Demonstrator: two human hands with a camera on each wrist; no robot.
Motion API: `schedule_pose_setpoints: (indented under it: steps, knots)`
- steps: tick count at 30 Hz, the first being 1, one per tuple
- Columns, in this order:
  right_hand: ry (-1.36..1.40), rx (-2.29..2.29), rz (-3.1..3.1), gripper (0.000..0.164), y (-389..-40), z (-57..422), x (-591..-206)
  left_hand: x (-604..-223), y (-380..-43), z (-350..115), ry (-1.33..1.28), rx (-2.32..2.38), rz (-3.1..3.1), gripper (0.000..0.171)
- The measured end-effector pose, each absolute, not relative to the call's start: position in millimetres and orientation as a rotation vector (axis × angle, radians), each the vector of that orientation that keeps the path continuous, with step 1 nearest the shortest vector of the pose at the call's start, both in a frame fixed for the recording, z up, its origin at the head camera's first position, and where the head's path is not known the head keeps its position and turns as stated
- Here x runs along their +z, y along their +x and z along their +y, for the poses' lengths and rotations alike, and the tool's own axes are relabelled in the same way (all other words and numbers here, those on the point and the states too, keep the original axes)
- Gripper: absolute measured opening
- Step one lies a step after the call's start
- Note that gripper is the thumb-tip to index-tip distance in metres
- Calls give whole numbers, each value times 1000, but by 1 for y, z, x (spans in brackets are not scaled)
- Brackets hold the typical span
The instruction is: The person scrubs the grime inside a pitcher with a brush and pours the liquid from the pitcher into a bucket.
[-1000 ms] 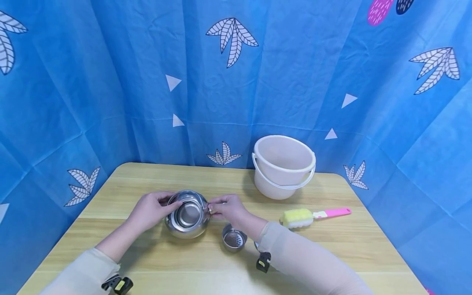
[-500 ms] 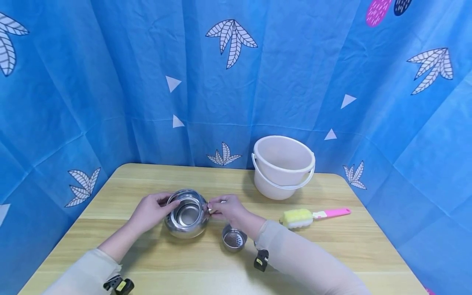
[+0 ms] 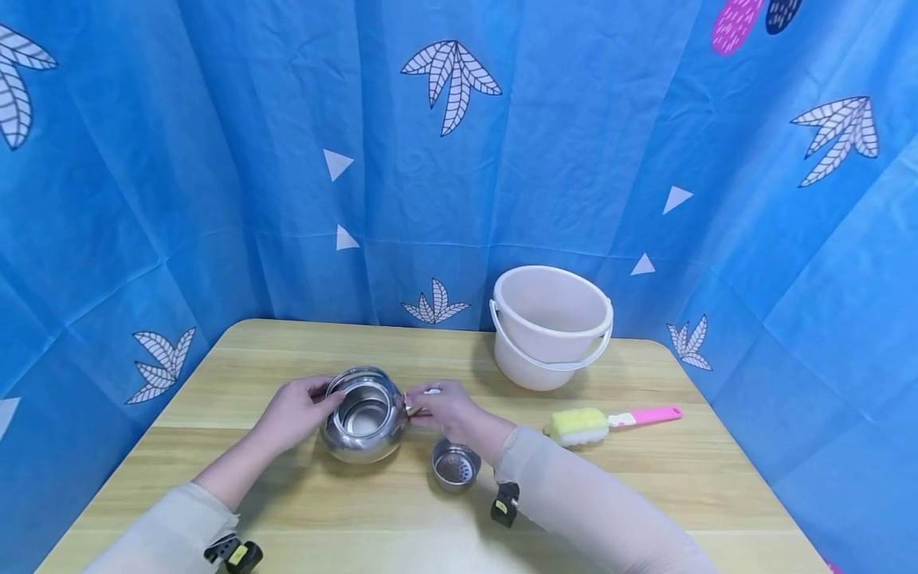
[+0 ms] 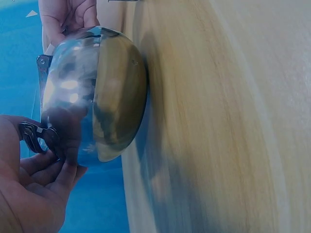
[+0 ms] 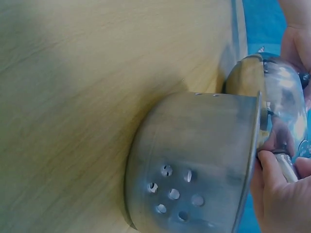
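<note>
A round, shiny steel teapot (image 3: 361,446) without a lid is between my hands on the left half of the table, its open mouth facing up and towards me. My left hand (image 3: 290,416) grips its left side, thumb over the rim and fingers beside a dark metal handle lug (image 4: 32,136). On the other side, my right hand (image 3: 448,410) pinches the short spout (image 5: 287,167) between thumb and fingers. Just below the right hand stands a small steel strainer cup (image 3: 455,468) with holes, apart from the teapot. The teapot's base is partly hidden in the head view.
A white bucket (image 3: 552,351) with its handle hanging down stands at the back right of the wooden table (image 3: 344,526). A yellow and white sponge brush (image 3: 579,426) with a pink handle lies right of the right forearm. Blue curtain (image 3: 287,159) surrounds the table.
The teapot has turned and shifted very slightly to the left in both hands. My left thumb has slid a little outward along the rim. The strainer, bucket and brush stay in place.
</note>
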State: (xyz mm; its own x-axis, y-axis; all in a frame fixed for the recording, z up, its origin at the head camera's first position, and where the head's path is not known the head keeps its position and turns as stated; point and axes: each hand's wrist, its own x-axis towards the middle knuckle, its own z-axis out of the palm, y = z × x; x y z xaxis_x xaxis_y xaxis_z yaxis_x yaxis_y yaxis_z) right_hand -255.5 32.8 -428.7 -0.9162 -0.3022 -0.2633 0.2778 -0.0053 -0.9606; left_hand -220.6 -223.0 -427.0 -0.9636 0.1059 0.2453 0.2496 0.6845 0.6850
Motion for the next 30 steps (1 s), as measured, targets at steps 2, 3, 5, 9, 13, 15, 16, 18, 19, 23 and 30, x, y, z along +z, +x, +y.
schedule_pose_setpoints:
  steps: [2, 3, 5, 9, 13, 15, 16, 18, 19, 23, 30]
  knots:
    - [-18, -1979, 1870, 22, -257, 33, -430, -426, -222, -223, -279, -1152, -2725, 38]
    - [-14, -1978, 1865, 22, -257, 33, -430, -426, -222, -223, -275, -1154, -2732, 38]
    - [-4, -1977, 1854, 23, -258, 33, -430, -426, -224, -223, -266, -1153, -2748, 38]
    - [13, -1981, 1853, 23, -259, 33, -430, -425, -225, -223, -257, -1152, -2780, 38]
    - [24, -1980, 1854, 22, -259, 32, -432, -425, -227, -223, -244, -1166, -2807, 41]
    - [30, -1980, 1849, 22, -259, 32, -432, -426, -228, -224, -238, -1172, -2821, 42]
    - [30, -1978, 1848, 21, -259, 32, -433, -426, -228, -224, -232, -1178, -2828, 43]
    - [33, -1980, 1847, 21, -259, 32, -433, -426, -229, -224, -223, -1186, -2841, 43]
    - [40, -1983, 1842, 22, -259, 32, -433, -426, -229, -223, -222, -1187, -2847, 42]
    - [55, -1996, 1822, 22, -260, 32, -435, -426, -230, -223, -214, -1197, -2862, 38]
    - [52, -2008, 1810, 20, -260, 32, -437, -425, -230, -222, -215, -1209, -2874, 38]
